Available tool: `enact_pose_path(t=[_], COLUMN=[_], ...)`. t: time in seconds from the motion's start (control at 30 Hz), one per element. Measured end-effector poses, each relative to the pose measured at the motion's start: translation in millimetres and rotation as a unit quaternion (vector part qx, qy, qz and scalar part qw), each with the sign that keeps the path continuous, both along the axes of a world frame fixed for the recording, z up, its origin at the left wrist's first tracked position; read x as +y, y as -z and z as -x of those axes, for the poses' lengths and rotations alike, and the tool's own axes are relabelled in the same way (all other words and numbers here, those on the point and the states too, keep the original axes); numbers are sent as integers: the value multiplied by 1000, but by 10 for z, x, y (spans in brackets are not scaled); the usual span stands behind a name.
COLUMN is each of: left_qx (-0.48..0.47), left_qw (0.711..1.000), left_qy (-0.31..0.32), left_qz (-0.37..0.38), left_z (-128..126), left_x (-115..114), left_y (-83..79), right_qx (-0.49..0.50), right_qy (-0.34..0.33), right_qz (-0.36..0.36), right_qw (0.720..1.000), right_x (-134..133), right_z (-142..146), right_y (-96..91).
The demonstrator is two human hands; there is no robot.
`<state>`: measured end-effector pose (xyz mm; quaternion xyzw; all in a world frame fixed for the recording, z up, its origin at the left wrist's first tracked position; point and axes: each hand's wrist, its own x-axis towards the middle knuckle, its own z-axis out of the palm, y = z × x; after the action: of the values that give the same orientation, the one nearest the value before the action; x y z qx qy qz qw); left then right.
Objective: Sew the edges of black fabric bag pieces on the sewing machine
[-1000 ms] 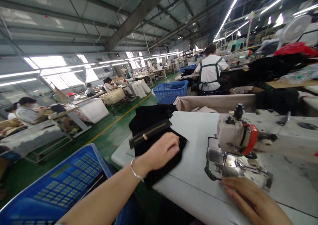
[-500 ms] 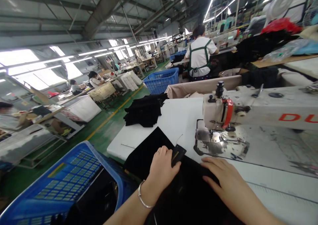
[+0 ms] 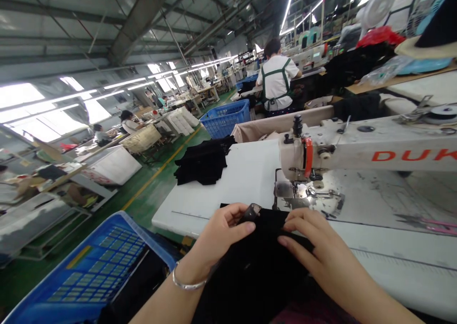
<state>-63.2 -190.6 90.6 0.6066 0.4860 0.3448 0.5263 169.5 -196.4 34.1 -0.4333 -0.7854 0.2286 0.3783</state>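
A piece of black fabric (image 3: pixel 250 271) hangs over the front edge of the white sewing table (image 3: pixel 250 171), its upper edge lying on the tabletop. My left hand (image 3: pixel 223 231), with a silver bangle at the wrist, pinches the fabric's upper edge beside a small dark tab (image 3: pixel 253 211). Closed on the same edge further right, my right hand (image 3: pixel 310 240) has thumb and fingers around the cloth. Just beyond my right hand stands a sewing machine (image 3: pixel 296 157) with a metal plate under its head; the fabric is in front of that plate.
A stack of black pieces (image 3: pixel 203 162) lies at the table's far left corner. At lower left stands a blue basket (image 3: pixel 124 219) holding dark material. Pink-handled scissors (image 3: pixel 428 225) rest right of the machine. A person (image 3: pixel 276 78) in a green-strapped apron works ahead, beside another blue basket (image 3: pixel 226 116).
The black fabric has been drawn back towards me and its far part no longer spreads over the left tabletop. The tab is tilted up. The view has turned slightly right.
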Motion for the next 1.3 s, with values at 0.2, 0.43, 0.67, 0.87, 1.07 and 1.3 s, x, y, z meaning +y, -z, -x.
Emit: enact_pose_path(t=[0.2,0.43,0.67,0.87,1.07,1.3], left_qx=[-88,-109,-52,43,78,41], left_qw=[994,990,989,982,976,984], left_qy=[-60,-86,-97,-93,-96,-83], left_qz=[1,-24,-102,-160,-178,-151], left_z=[-33,-86,-133,-173,-189,-197], left_x=[-116,-186,-225,-283,-295,-256], left_y=[-155,-165,-197,-277,-302,-278], right_qx=[10,-1,15,29,35,65], right_qy=[3,13,46,-1,0,-2], right_qz=[-100,-142,-122,-146,-144,5], right_qw=[995,990,991,989,989,998], right_x=[-113,-163,-185,-216,-202,-112], right_z=[-108,-174,-124,-13,1,-22], right_y=[-266,-337,-376,-491,-503,-531])
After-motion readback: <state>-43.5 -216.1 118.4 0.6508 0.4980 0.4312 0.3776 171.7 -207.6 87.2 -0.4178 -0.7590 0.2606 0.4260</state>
